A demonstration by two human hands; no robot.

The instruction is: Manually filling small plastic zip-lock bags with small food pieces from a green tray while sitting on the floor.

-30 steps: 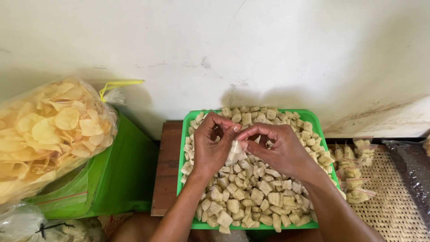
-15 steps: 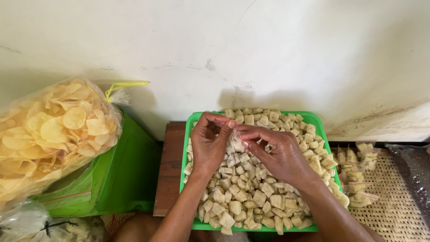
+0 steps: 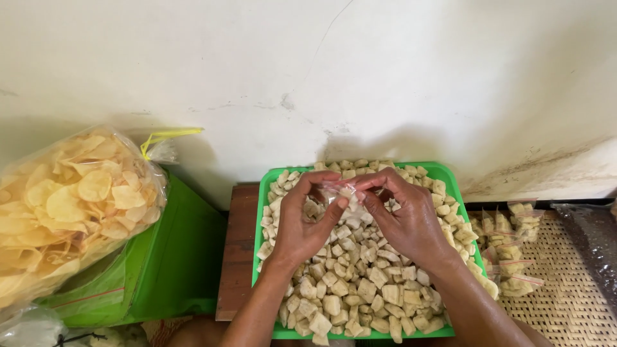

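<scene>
While pinched between left hand [image 3: 307, 222] and right hand [image 3: 402, 215] above the green tray [image 3: 443, 172] of snack pieces [image 3: 360, 286], small clear bag [image 3: 339, 191] could slip; loose fingertip grip risks spilling pieces back.

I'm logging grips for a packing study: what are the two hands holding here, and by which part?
Both the left hand and right hand pinch a small clear plastic bag at its top edge, above the green tray.
</scene>
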